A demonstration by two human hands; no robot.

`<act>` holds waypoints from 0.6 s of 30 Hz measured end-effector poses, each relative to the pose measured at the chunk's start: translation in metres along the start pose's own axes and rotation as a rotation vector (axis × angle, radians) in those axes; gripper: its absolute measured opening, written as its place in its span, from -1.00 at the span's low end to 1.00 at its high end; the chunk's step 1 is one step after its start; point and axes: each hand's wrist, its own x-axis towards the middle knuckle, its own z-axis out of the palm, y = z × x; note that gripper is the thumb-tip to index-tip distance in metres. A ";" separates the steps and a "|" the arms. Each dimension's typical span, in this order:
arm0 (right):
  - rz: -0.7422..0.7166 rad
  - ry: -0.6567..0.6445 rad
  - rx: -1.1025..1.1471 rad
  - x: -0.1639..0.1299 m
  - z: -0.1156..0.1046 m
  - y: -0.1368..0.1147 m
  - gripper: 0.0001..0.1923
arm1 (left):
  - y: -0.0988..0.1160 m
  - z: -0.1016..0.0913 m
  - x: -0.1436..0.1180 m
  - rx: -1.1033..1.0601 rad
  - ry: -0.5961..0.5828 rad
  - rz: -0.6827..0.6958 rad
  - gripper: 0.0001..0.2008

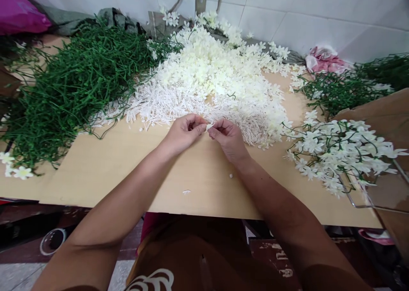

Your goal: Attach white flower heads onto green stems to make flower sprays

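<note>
Landmark: you are working at the near edge of the big heap of loose cream-white fabric blossoms (217, 73) on the pale wooden board (128, 167).
Left hand (183, 133): you are pinching one end of a small white plastic flower piece (209, 126), fingers curled shut.
Right hand (228, 138): you are gripping the same piece from the other side, fingertips meeting your left.
Left of heap: tangled green plastic stems (73, 82) are lying there.
Right of heap: finished white-flowered green sprays (338, 150) are piling up.

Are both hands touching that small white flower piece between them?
Touching. The head view shows the left hand and right hand pinching the small white piece from either side with their fingertips, no gap visible.
</note>
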 end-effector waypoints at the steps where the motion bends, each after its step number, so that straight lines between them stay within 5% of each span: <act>1: -0.009 0.000 -0.011 -0.001 0.000 -0.001 -0.66 | -0.001 0.000 -0.001 0.018 -0.007 0.003 -0.97; 7: -0.132 0.024 -0.024 -0.007 0.002 -0.001 -0.69 | -0.002 0.000 -0.001 0.025 -0.043 0.080 -0.95; 13: -0.226 -0.092 -0.106 -0.010 -0.002 0.002 -0.79 | 0.002 -0.001 -0.004 -0.205 -0.095 -0.142 -0.97; 18: -0.383 0.006 -0.285 -0.010 -0.007 0.003 -0.90 | 0.007 -0.004 -0.010 -0.112 -0.162 -0.186 -0.95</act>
